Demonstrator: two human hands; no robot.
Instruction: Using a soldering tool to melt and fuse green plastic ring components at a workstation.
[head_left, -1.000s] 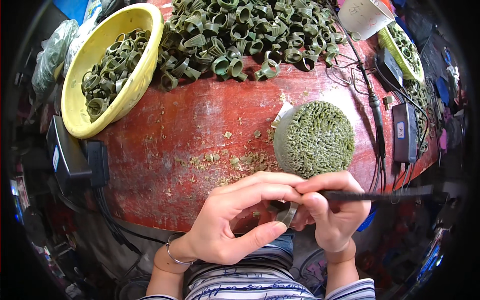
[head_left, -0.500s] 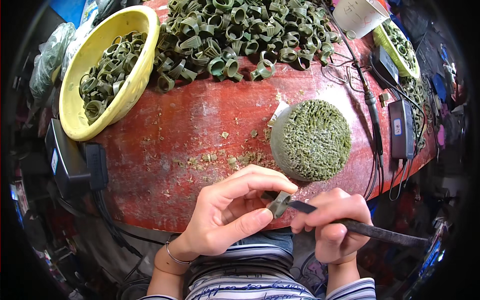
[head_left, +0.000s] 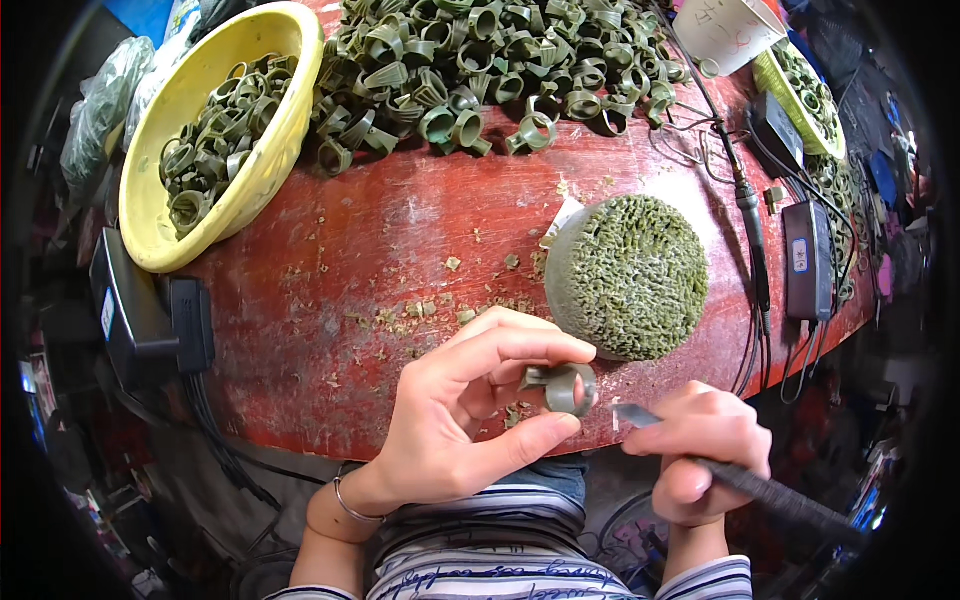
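My left hand (head_left: 450, 405) pinches a small dark green ring-shaped piece (head_left: 560, 390) between thumb and fingertips, above the near edge of the table. A short tab sticks out from one side of the ring. My right hand (head_left: 712, 445) is closed around a trimming knife (head_left: 637, 415), a dark flat bar with a slanted blade tip. The tip points at the ring but stands a little apart from it. Just beyond my hands sits a round green block (head_left: 630, 275) with a rough, pitted top.
A heap of similar green rings (head_left: 490, 70) covers the far side of the red table (head_left: 380, 230). More rings fill a tilted yellow basin (head_left: 285, 130) at left. Power adapters (head_left: 807, 262) with cables and a white bucket (head_left: 728, 32) stand right. Green scraps (head_left: 420, 310) lie scattered mid-table.
The knife has drawn back to the right, away from the ring. My left hand has turned the ring so its opening shows more, and shifted slightly upward.
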